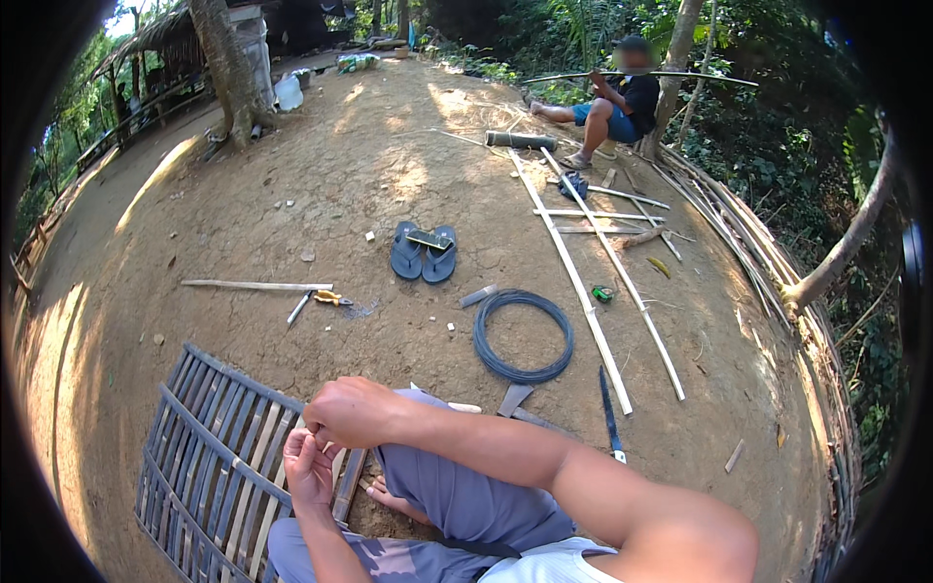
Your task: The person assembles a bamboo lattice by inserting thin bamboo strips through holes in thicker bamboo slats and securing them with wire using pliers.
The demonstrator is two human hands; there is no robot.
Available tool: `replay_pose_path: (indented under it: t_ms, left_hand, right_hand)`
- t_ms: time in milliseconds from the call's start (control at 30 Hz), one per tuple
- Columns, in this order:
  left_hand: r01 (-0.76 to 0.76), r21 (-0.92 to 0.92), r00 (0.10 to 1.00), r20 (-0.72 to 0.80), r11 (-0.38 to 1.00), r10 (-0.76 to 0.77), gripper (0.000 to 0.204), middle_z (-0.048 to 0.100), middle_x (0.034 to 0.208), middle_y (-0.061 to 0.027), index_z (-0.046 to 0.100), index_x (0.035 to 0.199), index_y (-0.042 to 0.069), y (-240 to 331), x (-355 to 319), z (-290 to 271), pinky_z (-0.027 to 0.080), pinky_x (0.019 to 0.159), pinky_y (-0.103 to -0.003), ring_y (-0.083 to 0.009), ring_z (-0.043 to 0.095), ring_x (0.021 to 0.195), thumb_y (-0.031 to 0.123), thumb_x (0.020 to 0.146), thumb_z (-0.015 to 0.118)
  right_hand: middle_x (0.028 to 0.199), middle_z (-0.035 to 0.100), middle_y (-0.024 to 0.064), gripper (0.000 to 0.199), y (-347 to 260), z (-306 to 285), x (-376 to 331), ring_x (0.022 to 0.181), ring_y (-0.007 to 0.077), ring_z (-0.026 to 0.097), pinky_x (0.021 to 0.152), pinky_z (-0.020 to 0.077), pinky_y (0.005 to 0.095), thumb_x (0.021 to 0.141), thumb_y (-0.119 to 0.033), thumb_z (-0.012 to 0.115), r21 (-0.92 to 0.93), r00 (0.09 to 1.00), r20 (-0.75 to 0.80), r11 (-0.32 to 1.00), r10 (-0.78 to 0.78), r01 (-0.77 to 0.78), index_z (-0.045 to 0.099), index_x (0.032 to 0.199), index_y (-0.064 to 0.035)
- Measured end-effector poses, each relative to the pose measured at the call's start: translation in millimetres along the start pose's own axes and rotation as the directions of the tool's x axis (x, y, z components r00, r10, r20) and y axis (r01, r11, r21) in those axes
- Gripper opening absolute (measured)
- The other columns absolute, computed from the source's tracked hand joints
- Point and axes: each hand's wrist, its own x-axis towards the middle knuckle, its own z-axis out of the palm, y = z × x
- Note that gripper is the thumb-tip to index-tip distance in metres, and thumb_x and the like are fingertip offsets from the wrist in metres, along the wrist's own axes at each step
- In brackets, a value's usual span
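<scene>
— What are the hands doing down there, nearest us?

— The left hand (309,468) and right hand (352,410) are brought close together just above the bamboo slat panel (209,457), fingers curled as if pinching something fine between them. I cannot tell what it is, or whether the fingers really close on anything; it is too small. The person sits on the dirt ground (292,194) with knees drawn up, so the panel's near right edge lies in easy reach.

— And which way does the panel lie?

— Flat on the ground at the near left, its long slats running from far left to near right, with cross-battens over them.

— What's beyond it?

— A machete (610,416) lies to the right, blade pointing away. A coil of dark wire (523,335) sits just past the knees, presumably kept handy for tying. Left of that, yellow-handled pliers (330,298) beside a loose slat (255,286). Then a pair of sandals (424,253), and long split bamboo strips (573,282) running away from us. Farthest off, another person (617,107) sits working a long pole.
</scene>
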Motion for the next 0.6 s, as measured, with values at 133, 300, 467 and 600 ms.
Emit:
replay_pose_path:
  t_ms: [133, 300, 467, 600]
  left_hand:
    - [0.008, -0.107, 0.999, 0.034, 0.994, -0.004, 0.013, 0.069, 0.117, -0.0117, 0.061, 0.106, 0.007, 1, 0, 12, 0.059, 0.089, -0.047, -0.0258, 0.069, 0.108, 0.013, 0.097, 0.067]
    - [0.056, -0.241, 0.998, 0.045, 0.969, -0.047, 0.03, 0.065, 0.127, -0.0107, 0.058, 0.118, 0.008, -5, 6, 6, 0.056, 0.096, -0.044, -0.0254, 0.064, 0.117, 0.016, 0.093, 0.072]
    - [0.007, -0.206, 1.0, 0.014, 0.979, -0.004, 0.056, 0.059, 0.137, -0.0078, 0.052, 0.134, 0.009, 10, -14, -10, 0.052, 0.104, -0.043, -0.0238, 0.058, 0.126, 0.023, 0.087, 0.079]
    - [-0.013, -0.184, 1.0, 0.022, 0.983, 0.017, 0.057, 0.058, 0.139, -0.0052, 0.048, 0.141, 0.013, 8, -27, -30, 0.049, 0.108, -0.043, -0.0241, 0.057, 0.129, 0.022, 0.091, 0.074]
  right_hand:
    - [0.086, 0.072, 0.0155, 0.02, -1, 4, 1, 0.085, 0.0367, 0.069, 0.073, 0.0533, 0.0463, 0.079, -0.02, 0.073, 0.131, 0.999, -0.04, 0.991, -0.031, 0.036, 0.076, 0.093, -0.0055]
    - [0.089, 0.072, 0.0138, 0.02, -1, 9, 4, 0.087, 0.0346, 0.069, 0.075, 0.0538, 0.0449, 0.079, -0.022, 0.073, 0.209, 0.995, -0.055, 0.973, -0.089, 0.099, 0.077, 0.092, -0.0079]
    - [0.088, 0.072, 0.011, 0.019, -22, 24, 14, 0.088, 0.0328, 0.069, 0.077, 0.055, 0.0433, 0.075, -0.021, 0.073, 0.266, 0.982, -0.118, 0.947, -0.15, 0.177, 0.078, 0.089, -0.0086]
    - [0.087, 0.071, 0.0111, 0.019, -31, 31, 19, 0.088, 0.0331, 0.069, 0.076, 0.0549, 0.0439, 0.072, -0.019, 0.073, 0.281, 0.99, -0.068, 0.949, -0.126, 0.14, 0.077, 0.086, -0.0072]
